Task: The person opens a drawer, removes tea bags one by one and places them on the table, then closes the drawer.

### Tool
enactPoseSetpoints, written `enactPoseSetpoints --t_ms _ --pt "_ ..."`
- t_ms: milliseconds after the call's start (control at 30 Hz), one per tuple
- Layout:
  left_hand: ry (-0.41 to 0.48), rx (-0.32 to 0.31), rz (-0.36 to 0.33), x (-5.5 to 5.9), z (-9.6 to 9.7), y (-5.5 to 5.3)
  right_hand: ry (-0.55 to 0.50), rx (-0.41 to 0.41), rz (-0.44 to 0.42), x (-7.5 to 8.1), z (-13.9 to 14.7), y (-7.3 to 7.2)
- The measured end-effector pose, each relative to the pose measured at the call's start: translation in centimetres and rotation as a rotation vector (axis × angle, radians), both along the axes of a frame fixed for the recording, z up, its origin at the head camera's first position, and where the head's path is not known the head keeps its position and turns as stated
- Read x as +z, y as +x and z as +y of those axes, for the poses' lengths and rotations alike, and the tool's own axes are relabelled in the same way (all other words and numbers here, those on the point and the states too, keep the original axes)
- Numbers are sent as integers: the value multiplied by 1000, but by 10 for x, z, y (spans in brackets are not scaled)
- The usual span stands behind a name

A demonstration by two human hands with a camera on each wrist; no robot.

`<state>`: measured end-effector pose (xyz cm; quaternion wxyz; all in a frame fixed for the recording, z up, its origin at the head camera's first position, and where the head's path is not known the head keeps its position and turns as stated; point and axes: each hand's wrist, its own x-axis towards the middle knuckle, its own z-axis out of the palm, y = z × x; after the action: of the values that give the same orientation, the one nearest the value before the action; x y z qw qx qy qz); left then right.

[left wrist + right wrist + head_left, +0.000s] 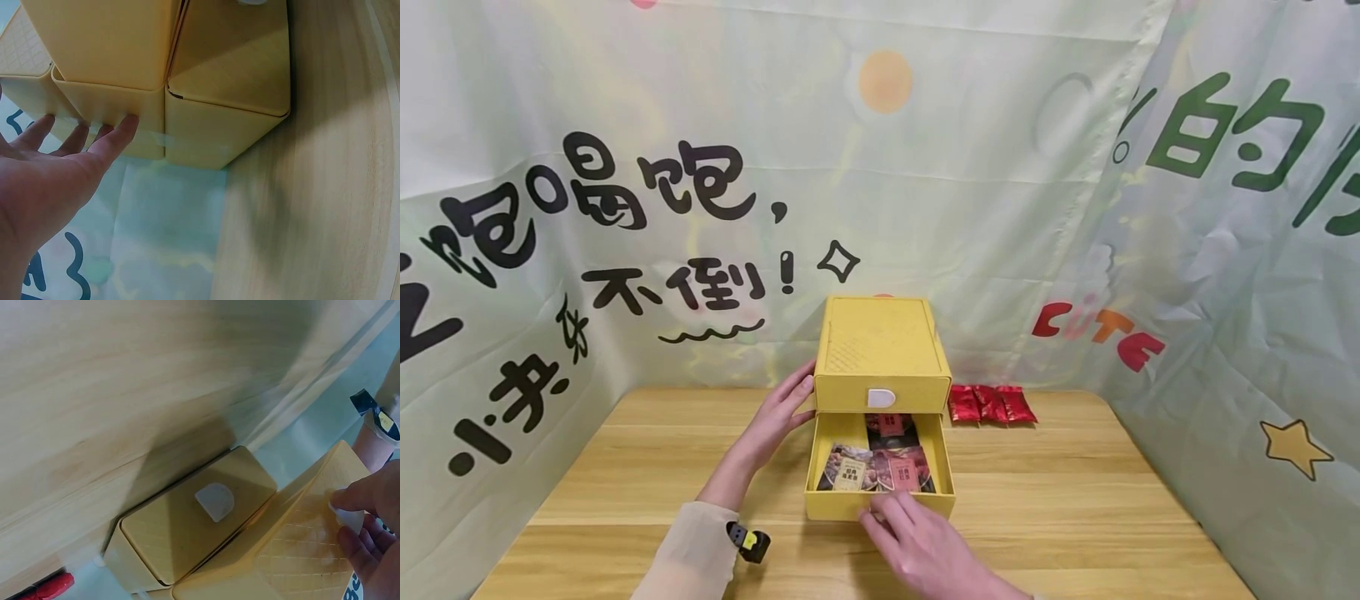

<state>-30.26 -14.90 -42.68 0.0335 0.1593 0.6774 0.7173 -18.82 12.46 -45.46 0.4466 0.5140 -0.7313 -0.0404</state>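
Observation:
A yellow three-tier drawer box (883,333) stands on the table with its middle drawer (820,507) pulled out. Inside that drawer lie three printed packets (904,471). My right hand (917,542) is at the drawer's front, where thumb and fingers pinch its white tab handle (351,519). My left hand (781,417) is at the box's left side, its extended fingertips (129,122) against the yellow wall. The bottom drawer (187,534) is closed and shows its own white tab; in the head view the open drawer hides it. The top drawer (842,394) is closed too.
Several red shiny packets (992,405) lie on the wooden table (1075,492) to the right of the box. Printed cloth (962,208) hangs behind and along both sides. A small black-and-yellow device (748,542) sits at the left sleeve's cuff.

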Motion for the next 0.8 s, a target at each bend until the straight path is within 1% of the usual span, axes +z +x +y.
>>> enactPoseSetpoints --t_ms 167,500,700,800 --pt "4 5 -6 -1 1 -1 8 3 -13 -1 1 3" --pt "5 13 -3 -1 1 -1 13 -7 5 -2 2 3" --pt "4 14 -7 -1 1 -1 -4 17 -22 1 4 4" --pt "6 16 -14 0 1 0 -33 46 -43 3 6 4"
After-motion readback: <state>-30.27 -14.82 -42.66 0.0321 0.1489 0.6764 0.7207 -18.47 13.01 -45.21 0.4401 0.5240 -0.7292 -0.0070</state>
